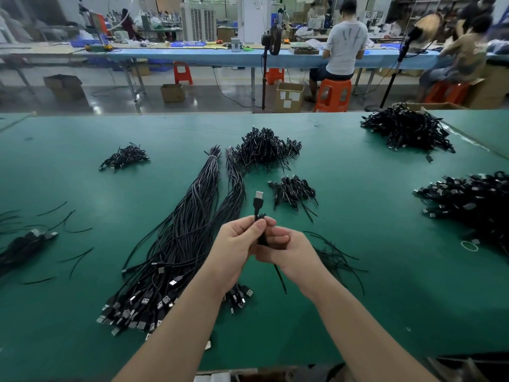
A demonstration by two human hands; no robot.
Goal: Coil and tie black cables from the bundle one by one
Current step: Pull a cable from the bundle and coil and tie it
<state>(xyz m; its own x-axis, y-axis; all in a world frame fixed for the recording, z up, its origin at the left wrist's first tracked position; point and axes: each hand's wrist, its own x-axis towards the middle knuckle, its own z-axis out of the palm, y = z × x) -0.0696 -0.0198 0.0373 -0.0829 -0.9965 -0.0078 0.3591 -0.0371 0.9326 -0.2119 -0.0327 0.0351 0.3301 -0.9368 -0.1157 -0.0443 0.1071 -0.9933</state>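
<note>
The green surface [358, 216] carries both finished and unfinished work. Using the long bundle [190, 232] of straight black cables as the landmark: it lies left of the hands, plugs toward the person, and looks thick, so much appears left to do. Beyond and to the right of the bundle sit heaps of coiled cables [264, 148], with larger heaps [407, 130] far to its right, so many seem done. Just right of the bundle, loose ties [333, 255] lie near the hands. Right of the bundle's middle, the left hand [237, 246] and right hand [286, 249] hold one coiled cable [260, 216], fingers curled around it, plug up. The tie seems to be going on; I cannot tell if it is finished.
</note>
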